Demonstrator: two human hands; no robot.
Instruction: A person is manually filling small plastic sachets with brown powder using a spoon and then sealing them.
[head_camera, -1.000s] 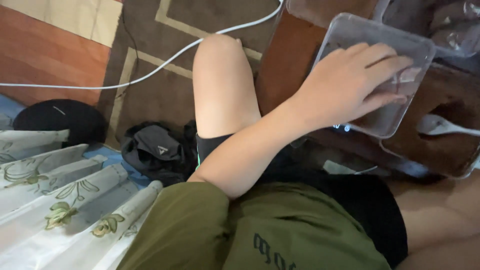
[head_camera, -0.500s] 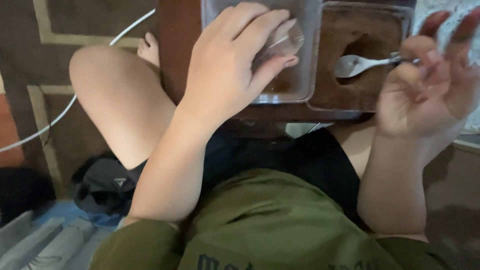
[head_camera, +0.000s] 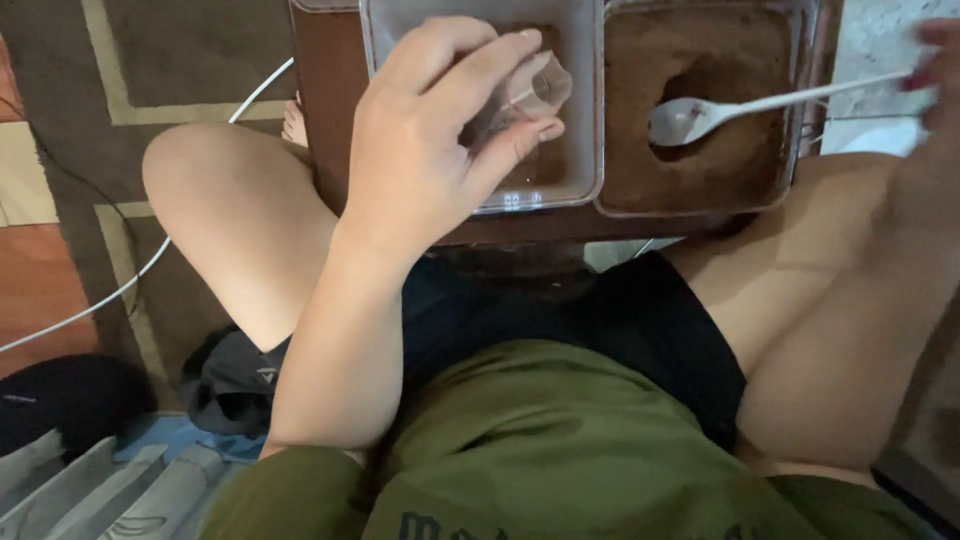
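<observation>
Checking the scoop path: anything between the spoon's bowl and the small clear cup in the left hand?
Only the two containers' adjoining walls. The white spoon lies in the brown powder, handle at the right hand. The left hand holds the small clear cup over the clear container.

Domestic living space, floor level. Evidence: a patterned brown rug (head_camera: 180, 60) left of the left hand (head_camera: 430, 150), a white cable (head_camera: 150, 260) trailing over it, floral bedding (head_camera: 90, 490) below. Just beyond the grip, a low wooden table (head_camera: 325, 120) bears food containers (head_camera: 590, 100).
</observation>
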